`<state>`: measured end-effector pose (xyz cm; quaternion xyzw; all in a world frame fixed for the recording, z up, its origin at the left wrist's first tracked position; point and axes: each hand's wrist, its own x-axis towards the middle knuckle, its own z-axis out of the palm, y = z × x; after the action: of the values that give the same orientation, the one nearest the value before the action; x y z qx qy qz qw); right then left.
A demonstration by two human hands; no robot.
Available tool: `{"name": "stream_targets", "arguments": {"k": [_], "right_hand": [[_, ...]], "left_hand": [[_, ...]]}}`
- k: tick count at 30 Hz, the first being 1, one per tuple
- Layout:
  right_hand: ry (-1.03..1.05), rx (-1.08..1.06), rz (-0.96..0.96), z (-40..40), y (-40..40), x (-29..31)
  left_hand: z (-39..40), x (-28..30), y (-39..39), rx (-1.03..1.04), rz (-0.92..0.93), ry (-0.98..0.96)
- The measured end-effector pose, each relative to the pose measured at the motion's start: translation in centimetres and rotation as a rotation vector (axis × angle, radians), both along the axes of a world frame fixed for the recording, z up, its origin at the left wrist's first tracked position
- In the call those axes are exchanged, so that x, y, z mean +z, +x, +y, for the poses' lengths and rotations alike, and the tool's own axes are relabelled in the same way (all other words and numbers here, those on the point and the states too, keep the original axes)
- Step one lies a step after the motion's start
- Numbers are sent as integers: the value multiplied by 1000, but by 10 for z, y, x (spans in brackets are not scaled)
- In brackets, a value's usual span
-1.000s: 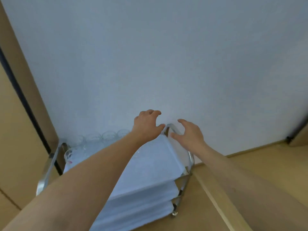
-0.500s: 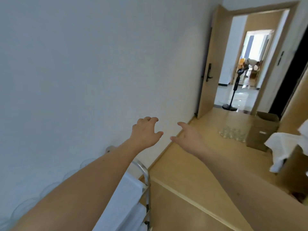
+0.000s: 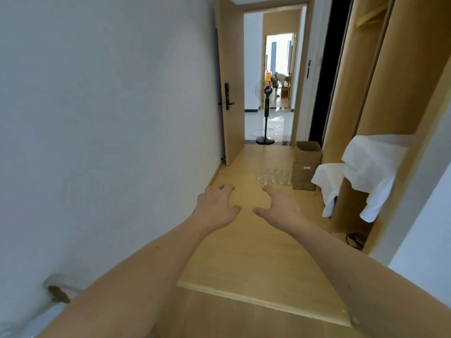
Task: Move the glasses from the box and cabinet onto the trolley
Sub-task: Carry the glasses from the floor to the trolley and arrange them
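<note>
Head view shows my left hand (image 3: 214,208) and right hand (image 3: 280,208) loose and holding nothing, so I think I must next walk to the glasses (image 3: 274,177) on the floor at twelve o'clock, beside the box (image 3: 306,167).

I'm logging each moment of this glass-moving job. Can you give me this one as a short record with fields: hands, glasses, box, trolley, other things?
left hand: held out, fingers loosely curled, holding nothing
right hand: held out, fingers spread, holding nothing
glasses: clear cluster standing on the wooden floor, ahead of both hands
box: cardboard, open top, on the floor right of the glasses
trolley: only a metal corner shows, lower left by the wall
other: white cloth draped on the right; standing fan in the doorway
</note>
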<state>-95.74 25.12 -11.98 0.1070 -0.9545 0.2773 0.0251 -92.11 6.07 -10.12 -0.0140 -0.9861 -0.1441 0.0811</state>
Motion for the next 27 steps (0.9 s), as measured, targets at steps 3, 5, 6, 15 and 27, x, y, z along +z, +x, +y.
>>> {"name": "stream_targets", "arguments": {"k": [3, 5, 6, 15, 27], "right_hand": [[37, -31, -33, 22, -43, -9], [45, -39, -61, 33, -72, -15], [50, -41, -73, 37, -85, -17], [48, -79, -143, 47, -195, -38], [38, -195, -208, 7, -334, -55]], "left_hand": [[20, -10, -49, -36, -15, -39], [29, -15, -81, -49, -25, -53], [33, -17, -96, -53, -33, -49], [48, -27, -211, -47, -111, 0], [13, -53, -375, -140, -180, 32]]}}
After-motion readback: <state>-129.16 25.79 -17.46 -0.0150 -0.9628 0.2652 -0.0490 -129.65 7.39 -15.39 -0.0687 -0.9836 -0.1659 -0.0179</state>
